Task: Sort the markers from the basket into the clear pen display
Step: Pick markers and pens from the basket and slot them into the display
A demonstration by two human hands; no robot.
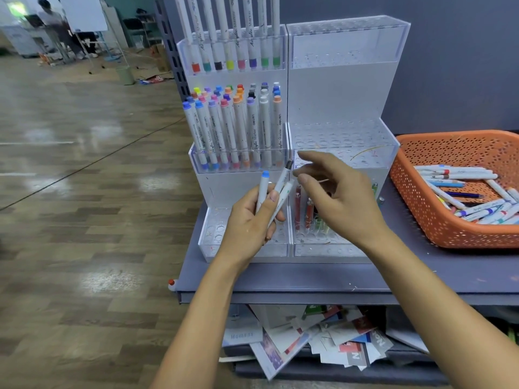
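Note:
My left hand (248, 220) grips a small bunch of white markers (276, 189) in front of the clear pen display (342, 80); one has a blue cap, one a dark tip. My right hand (337, 197) hovers just right of them with fingers relaxed and spread, thumb and forefinger near the dark-tipped marker, holding nothing. The display's left half holds several rows of coloured markers (238, 130); its right upper tiers stand bare, and a few pens (303, 211) stand in the right bottom tier. The orange basket (415, 197) at right holds several loose markers (477, 197).
The display and basket stand on a grey-blue shelf (280, 279). Below it lies a heap of papers and booklets (309, 338). Wood-pattern floor spreads to the left; a person stands by a whiteboard far back at the upper left (56, 23).

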